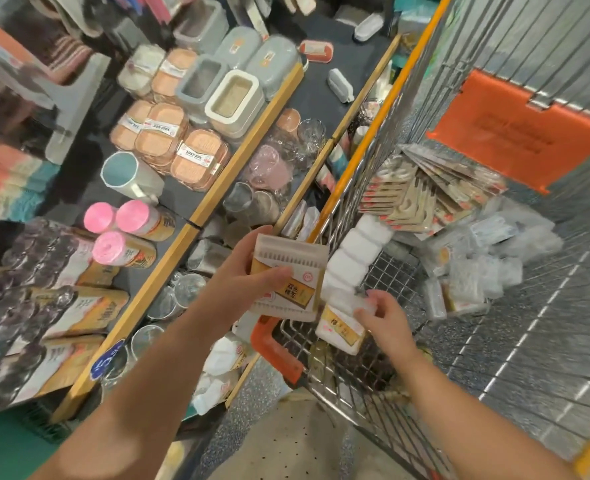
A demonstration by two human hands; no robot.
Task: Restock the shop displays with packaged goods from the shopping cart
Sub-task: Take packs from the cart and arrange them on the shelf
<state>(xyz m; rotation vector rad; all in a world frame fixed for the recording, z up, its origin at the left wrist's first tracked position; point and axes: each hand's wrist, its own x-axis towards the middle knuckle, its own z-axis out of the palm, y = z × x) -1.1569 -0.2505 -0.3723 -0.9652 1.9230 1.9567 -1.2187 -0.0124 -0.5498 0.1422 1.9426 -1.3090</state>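
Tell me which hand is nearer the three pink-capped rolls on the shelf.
Left. The left hand, gripping a cotton swab pack, is just right of the pink-capped rolls. The right hand is farther right, over the cart.

Flat cotton swab pack (288, 277) with a yellow label, tilted, gripped in the left hand (241, 282) right at the shopping cart (366, 157) rim. Smaller clear pack (347, 303) pinched by the right hand (387, 323) just inside. More clear packs (477, 261) and fanned carded items (421, 188) heaped in the basket.
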